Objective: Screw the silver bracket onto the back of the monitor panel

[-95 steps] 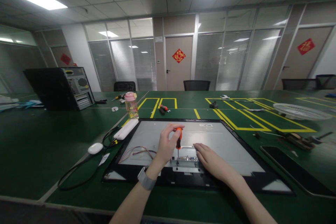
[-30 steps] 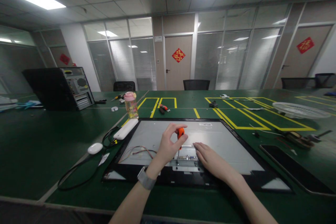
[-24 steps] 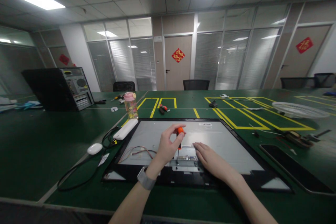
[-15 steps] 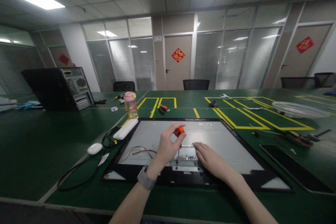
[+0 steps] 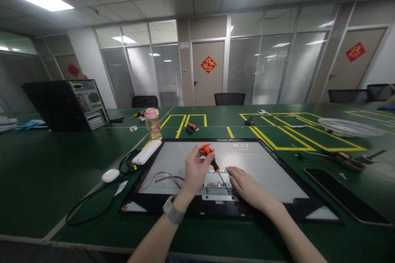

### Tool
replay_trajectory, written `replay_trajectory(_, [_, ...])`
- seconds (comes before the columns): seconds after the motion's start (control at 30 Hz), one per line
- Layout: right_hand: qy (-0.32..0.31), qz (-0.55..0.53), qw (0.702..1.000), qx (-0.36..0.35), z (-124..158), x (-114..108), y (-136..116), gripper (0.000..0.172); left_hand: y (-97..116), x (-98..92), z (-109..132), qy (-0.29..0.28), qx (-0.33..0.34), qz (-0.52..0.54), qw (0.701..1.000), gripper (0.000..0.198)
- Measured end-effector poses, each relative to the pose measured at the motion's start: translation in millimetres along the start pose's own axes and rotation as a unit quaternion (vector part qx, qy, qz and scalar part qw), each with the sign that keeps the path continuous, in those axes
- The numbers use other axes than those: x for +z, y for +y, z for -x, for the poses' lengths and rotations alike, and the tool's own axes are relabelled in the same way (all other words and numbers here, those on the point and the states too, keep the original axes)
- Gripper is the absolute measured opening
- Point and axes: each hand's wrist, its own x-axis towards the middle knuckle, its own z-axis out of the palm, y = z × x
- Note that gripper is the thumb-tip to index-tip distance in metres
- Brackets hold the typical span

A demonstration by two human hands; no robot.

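Right door's sign (image 5: 355,51) reads 福, middle door's sign (image 5: 208,65) 招 (rest blurred)

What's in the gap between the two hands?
In the head view, the screwdriver slants across it, from the left hand down toward the right hand, with the metal bracket underneath.

The person is holding the bare left forearm (image 5: 158,238) and right forearm (image 5: 293,232) forward, and from here I am seeing both slanting inward from either side. The left hand (image 5: 195,168) is standing raised above its wrist, the thumb and fingers curling toward each other in a pinching grip. The right hand (image 5: 248,187) is resting lower, palm down, its fingers lying outstretched and close together, pointing leftward.
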Motion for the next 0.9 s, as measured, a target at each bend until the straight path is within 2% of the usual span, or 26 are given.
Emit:
replay_trajectory(0.2, [0.003,-0.003,1.000,-0.005,-2,2,3,0.049,-5,10.2,6,-0.034,-0.029,-0.008,0.999,0.027])
replay_trajectory(0.63, [0.029,-0.015,0.999,-0.026,-5,12,11,0.047,-4,14.8,9,-0.060,-0.015,-0.049,0.997,0.028])
replay_trajectory(0.9, [0.014,0.000,1.000,-0.019,-3,6,6,0.047,-1,10.8,9,-0.102,0.082,-0.080,0.988,0.028])
